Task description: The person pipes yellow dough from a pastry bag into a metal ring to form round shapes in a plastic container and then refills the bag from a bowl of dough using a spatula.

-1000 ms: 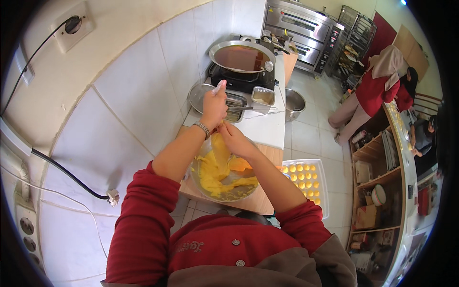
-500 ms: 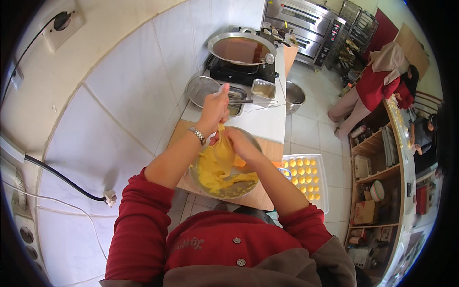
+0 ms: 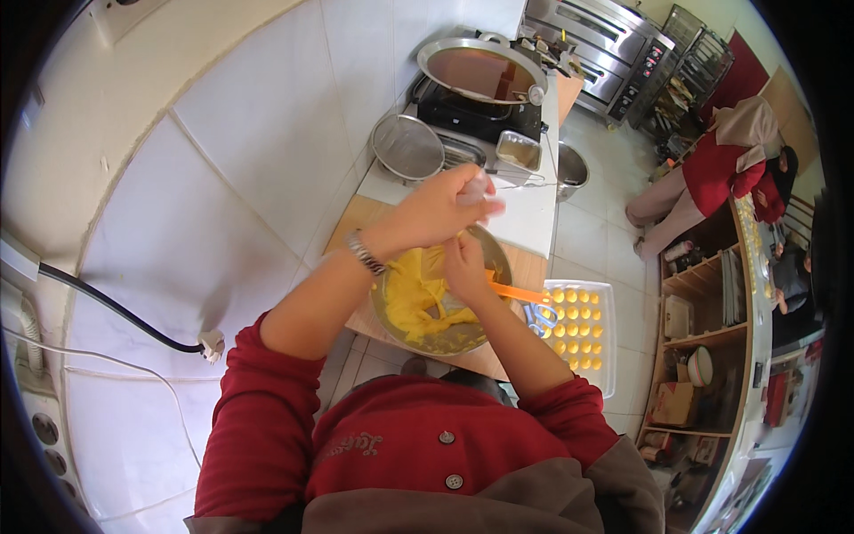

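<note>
A plastic piping bag (image 3: 431, 263) filled with yellow dough hangs over a metal bowl (image 3: 498, 251), partly behind my hands. My left hand (image 3: 449, 203), with a metal-banded watch at the wrist, is closed round the bag's twisted clear end; its fingertips are smeared by motion. Just below, my right hand (image 3: 465, 267) grips the neck of the bag. More yellow dough (image 3: 414, 311) lies in the bowl. Beside my right forearm, an orange-handled spatula (image 3: 520, 292) rests across the bowl's right rim. A pair of blue-handled scissors (image 3: 539, 316) sits right of it.
A white tray (image 3: 608, 356) with rows of yellow dough balls stands to the right. Ahead are a sieve (image 3: 407, 147), a small metal tin (image 3: 519, 151) and a wide pan of brown liquid (image 3: 485, 73) on a stove (image 3: 480, 116). A co-worker (image 3: 712, 173) stands at shelving on the right.
My left hand has turned over from upright and swung to the right above the bag. My right hand has drawn up to the bag's neck. The view has shifted slightly.
</note>
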The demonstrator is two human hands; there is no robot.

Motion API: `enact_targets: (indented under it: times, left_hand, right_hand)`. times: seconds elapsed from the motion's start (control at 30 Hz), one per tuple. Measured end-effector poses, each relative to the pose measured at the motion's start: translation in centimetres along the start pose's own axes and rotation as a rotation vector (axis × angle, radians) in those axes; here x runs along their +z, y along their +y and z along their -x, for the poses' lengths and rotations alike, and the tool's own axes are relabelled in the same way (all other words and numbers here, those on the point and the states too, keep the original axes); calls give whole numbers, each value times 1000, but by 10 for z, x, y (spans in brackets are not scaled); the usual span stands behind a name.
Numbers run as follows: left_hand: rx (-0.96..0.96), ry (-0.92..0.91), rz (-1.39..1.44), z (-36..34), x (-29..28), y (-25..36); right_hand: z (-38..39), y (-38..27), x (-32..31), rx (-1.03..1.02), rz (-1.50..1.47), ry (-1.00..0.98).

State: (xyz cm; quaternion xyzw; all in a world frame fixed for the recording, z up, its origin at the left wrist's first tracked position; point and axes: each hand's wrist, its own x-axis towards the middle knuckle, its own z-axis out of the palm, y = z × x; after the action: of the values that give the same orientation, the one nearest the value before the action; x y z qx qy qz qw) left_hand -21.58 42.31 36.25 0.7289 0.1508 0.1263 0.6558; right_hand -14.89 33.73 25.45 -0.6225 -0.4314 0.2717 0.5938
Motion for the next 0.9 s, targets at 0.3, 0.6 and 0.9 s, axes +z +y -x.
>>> enact_targets:
  times: [0.3,0.6,0.9]
  left_hand:
    - [-458,-80,-1004,111,-99,-119]
    - [-222,473,-738,94,-77,-262]
    - [-162,646,-543,114,-76,-259]
  right_hand:
    - [-27,15,-33,55,-419,252]
    - [-42,46,-47,77,-201,251]
    - [-55,67,-43,78,-227,317]
